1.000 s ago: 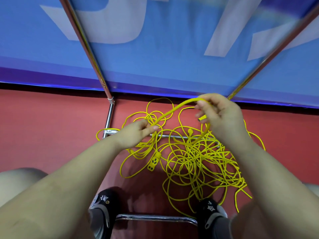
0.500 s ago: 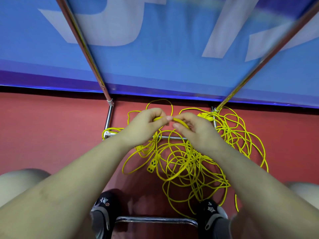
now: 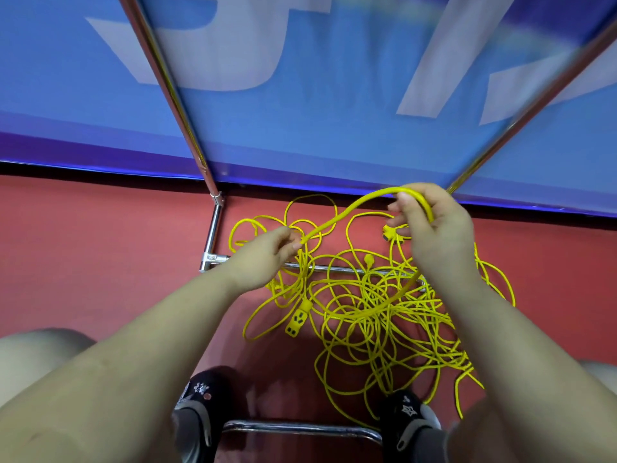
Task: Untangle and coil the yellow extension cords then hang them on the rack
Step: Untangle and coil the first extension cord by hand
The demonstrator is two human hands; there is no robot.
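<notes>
Yellow extension cords (image 3: 374, 315) are lying tangled on the red floor (image 3: 100, 255) around the chrome rack (image 3: 213, 228). I am pinching one strand with my left hand (image 3: 267, 252) and gripping its arch in my right hand (image 3: 434, 225) at one o'clock. White lettering on the blue banner (image 3: 300, 95) is too cropped to read.

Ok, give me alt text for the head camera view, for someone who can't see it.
Two bare hands stretch a length of yellow extension cord between them: the left hand pinches it low, the right hand holds its looped end higher. Below, a tangled cord pile lies on the red floor across the chrome rack base.
</notes>
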